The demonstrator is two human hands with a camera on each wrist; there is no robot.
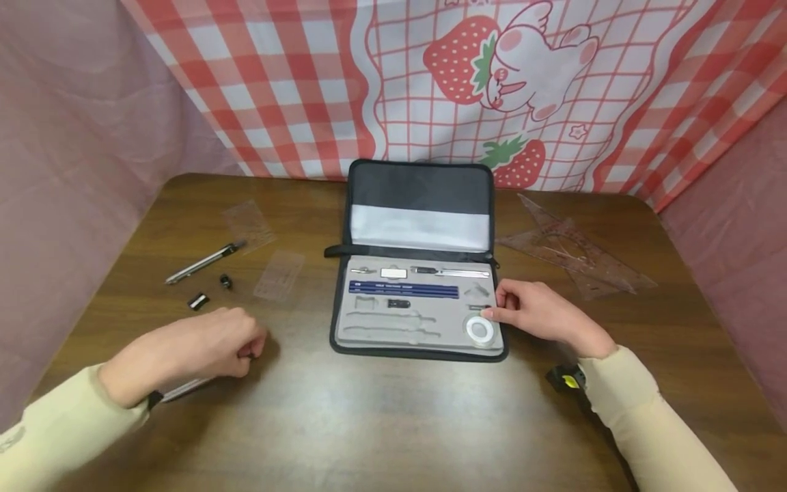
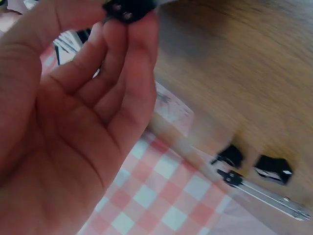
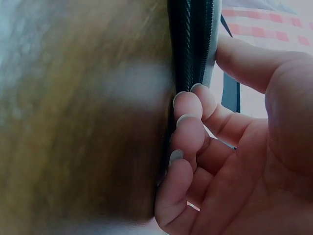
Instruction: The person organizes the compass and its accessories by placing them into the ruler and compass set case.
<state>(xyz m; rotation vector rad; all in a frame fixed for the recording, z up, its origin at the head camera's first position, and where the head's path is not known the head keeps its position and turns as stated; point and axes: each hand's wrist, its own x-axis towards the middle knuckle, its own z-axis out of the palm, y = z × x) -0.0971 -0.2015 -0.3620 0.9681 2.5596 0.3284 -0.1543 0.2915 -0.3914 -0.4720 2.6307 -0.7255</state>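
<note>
My left hand is over the table's left side. Its fingertips pinch the black head of a silver-legged drawing compass, whose legs show below the hand; most of it is hidden. A black zip case lies unfolded in the middle. My right hand grips the case's right edge, thumb on top and fingers curled against the side. The case's grey tray holds blue pencils, a white eraser, a white ring-shaped roll and a silver-and-black instrument. Two long slots at its front hold nothing.
On the left lie another compass, a sharpener, a small black part and clear plastic sheets. Clear set squares lie at the right. A checked cloth hangs behind the table.
</note>
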